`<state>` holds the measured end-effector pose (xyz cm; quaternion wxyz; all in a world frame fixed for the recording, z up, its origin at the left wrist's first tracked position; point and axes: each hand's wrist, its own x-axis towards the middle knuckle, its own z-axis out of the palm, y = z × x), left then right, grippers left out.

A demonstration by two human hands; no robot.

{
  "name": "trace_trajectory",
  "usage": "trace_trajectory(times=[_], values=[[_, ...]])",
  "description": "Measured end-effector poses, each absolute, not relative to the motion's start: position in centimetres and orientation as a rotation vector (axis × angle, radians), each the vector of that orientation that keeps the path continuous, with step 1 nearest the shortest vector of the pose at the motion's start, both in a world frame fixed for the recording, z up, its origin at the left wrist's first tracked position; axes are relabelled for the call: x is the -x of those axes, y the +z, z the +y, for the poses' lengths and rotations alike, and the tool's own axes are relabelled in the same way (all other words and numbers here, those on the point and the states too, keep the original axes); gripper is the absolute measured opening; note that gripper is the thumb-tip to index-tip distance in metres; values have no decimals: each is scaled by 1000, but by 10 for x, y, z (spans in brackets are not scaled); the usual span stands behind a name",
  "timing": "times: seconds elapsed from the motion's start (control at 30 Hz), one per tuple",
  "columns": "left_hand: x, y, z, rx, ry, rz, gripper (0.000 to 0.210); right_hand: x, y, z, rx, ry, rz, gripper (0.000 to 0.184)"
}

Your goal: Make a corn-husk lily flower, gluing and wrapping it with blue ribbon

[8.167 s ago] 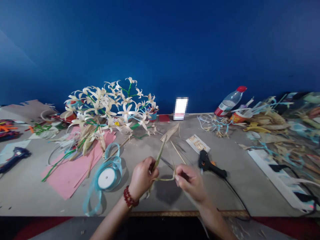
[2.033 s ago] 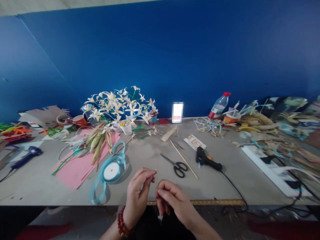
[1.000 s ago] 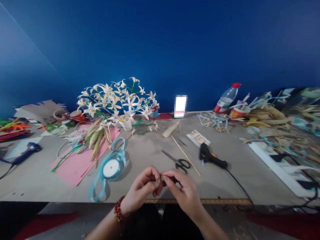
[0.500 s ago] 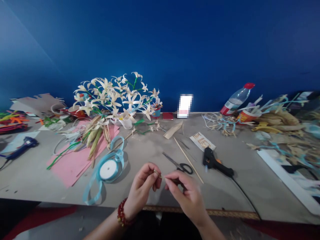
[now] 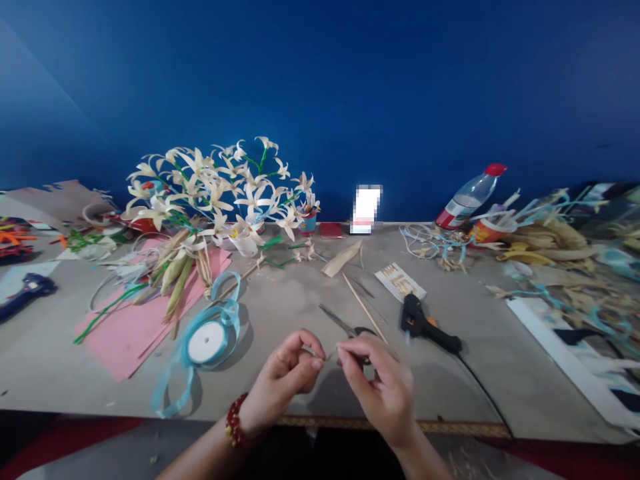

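Both hands meet over the front of the grey table. My left hand, with a red bead bracelet at the wrist, pinches a thin, pale yellowish strip, too small to make out exactly. My right hand is closed in a pinch at the strip's other end, thumb against forefinger. Just behind the right fingers lie scissors, their handles partly covered by that hand. A thin wooden stick rests beyond them. To the right is a black glue gun with its cord trailing to the table edge.
At left lie a light-blue ribbon spool, pink paper and dried husks. White handmade flowers stand behind. Along the back are a lit phone and a tilted plastic bottle. A white power strip lies right.
My fingertips have shifted slightly, the right hand rising a little and moving right, and more of the thin strip shows between them. The whole view has turned slightly right.
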<state>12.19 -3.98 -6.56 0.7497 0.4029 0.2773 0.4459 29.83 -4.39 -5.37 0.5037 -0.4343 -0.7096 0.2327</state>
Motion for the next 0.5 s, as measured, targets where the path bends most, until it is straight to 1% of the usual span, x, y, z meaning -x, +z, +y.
trace_trajectory(times=[0.1,0.27,0.43,0.5], values=[[-120,-65,-39,-894,971,678,24,-299,-52,-43,1020,546,-1760,18],[-119,-67,-40,-916,1056,819,28,-295,-53,-45,1055,666,-1780,10],[-122,-66,-41,-951,1118,893,24,-289,-59,-46,1068,720,-1704,9],[-125,-65,-41,-969,1150,890,21,-287,-60,-45,1063,815,-1642,9]])
